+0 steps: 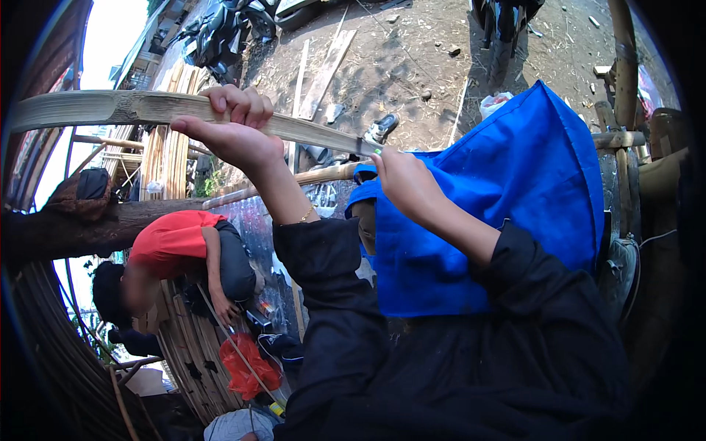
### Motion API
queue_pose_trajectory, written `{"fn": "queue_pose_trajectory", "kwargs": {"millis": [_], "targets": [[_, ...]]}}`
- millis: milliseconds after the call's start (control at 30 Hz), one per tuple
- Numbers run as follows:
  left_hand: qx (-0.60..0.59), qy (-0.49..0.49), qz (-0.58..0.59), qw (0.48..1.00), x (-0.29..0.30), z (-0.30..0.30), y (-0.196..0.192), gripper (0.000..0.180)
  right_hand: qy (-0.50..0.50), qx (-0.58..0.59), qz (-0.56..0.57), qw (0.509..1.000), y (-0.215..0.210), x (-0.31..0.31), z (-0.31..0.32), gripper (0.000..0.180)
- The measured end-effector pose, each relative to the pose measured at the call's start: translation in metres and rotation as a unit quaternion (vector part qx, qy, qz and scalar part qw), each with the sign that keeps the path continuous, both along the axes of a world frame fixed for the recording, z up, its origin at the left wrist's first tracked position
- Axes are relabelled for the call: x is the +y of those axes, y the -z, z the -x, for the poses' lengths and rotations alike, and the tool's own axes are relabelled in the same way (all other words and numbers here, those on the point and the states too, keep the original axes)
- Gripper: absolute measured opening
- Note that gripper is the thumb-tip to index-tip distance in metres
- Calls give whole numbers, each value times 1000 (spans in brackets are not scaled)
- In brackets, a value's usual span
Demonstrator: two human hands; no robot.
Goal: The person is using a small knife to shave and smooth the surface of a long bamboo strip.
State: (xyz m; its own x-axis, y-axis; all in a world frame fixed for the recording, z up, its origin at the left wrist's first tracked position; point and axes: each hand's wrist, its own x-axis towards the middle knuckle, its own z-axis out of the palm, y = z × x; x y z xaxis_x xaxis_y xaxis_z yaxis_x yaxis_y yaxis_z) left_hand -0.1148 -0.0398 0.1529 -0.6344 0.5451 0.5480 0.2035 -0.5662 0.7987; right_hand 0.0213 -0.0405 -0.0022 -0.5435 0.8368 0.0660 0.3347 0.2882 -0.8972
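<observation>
A long, pale bamboo strip [158, 108] runs from the left rim of the view to the middle, with a darker node along it. My left hand [239, 132] is palm up, its fingers curled over the strip and its thumb stretched along the lower edge. At the strip's right end, my right hand [412, 180] is closed on a knife [366, 146]. Its short dark blade meets the strip, and a bit of green shows beside my fingers; the rest of the handle is hidden. Blue cloth [485, 235] lies spread below my right forearm.
A person in a red shirt [176, 242] crouches at lower left, near a red plastic bag [248, 366] and bamboo slats [195, 353]. A bamboo rail [323, 175] crosses beyond my hands. Planks [327, 73] lie on the dirt; a motorcycle [224, 33] stands farther off.
</observation>
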Motion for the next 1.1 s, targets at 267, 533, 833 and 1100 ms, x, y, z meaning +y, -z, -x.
{"fn": "queue_pose_trajectory", "kwargs": {"millis": [267, 533, 833, 1100], "targets": [[1, 9, 4, 1000, 5, -8, 5, 65, 17, -12, 13, 1000, 4, -7, 0, 29], [-2, -1, 13, 1000, 6, 0, 1, 62, -91, -53, 19, 994, -25, 47, -48, 37], [8, -49, 35, 998, 8, -2, 0, 62, 220, -433, -1, 874, -30, 165, -314, 44], [23, -60, 40, 997, 5, 0, -4, 63, 144, -545, 86, 822, 50, 201, -372, 44]]}}
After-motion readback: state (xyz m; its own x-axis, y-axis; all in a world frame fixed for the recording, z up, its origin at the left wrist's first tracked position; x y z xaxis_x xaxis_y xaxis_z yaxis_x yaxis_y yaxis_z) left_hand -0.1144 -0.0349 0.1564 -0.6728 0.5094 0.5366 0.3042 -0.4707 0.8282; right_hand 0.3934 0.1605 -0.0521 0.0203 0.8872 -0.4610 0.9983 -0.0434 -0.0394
